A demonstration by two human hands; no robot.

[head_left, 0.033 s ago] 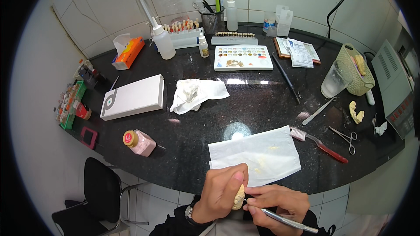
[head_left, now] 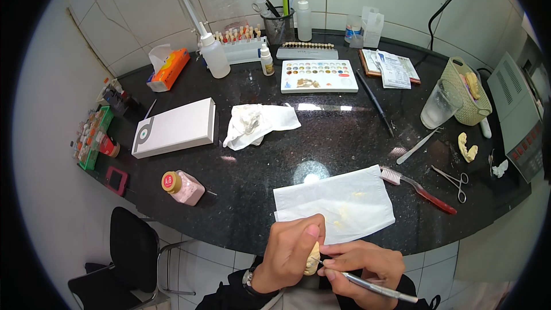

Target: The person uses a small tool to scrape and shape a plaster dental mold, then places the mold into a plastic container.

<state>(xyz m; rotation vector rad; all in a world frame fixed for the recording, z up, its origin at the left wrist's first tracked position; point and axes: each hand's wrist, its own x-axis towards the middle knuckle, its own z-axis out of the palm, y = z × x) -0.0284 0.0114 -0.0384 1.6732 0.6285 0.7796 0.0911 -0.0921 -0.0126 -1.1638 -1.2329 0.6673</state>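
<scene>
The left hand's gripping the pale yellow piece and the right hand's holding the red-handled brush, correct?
Not quite. The head view shows the right hand holding a slim metallic tool; the red-handled brush lies on the counter. The left hand does grip the pale yellow piece.

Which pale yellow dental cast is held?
The dental cast in the left hand; the curved cast lies on the black countertop, and another cast sits in the cream basket.

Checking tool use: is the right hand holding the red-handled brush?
No, the right hand holds a silver metal tool, while the red-handled brush lies on the dark counter.
</scene>
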